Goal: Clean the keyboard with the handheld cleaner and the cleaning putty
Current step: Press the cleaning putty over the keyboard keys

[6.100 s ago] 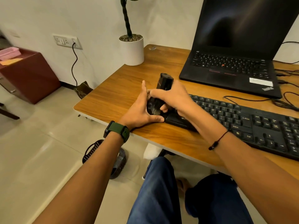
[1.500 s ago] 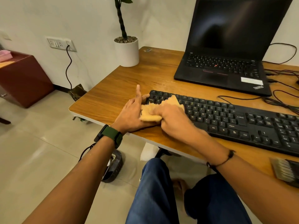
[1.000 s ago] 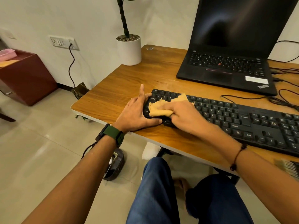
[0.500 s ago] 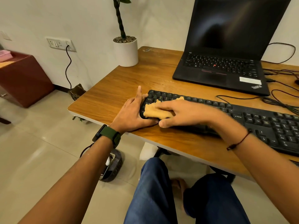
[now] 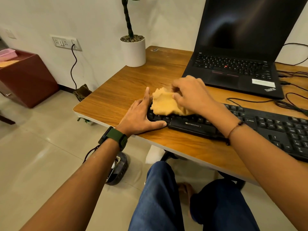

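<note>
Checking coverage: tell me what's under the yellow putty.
The putty lies over the black keyboard's left end, under the right hand. The keys beneath it are hidden.

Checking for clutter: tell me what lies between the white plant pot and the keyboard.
Head view: only bare wooden desk lies between the white plant pot and the keyboard.

Both forearms are bare, with no sleeves in sight. The left wrist carries a dark green watch on a broad strap with a black case. The right wrist wears a thin dark cord bracelet with small beads. The legs are in blue denim jeans.
</note>
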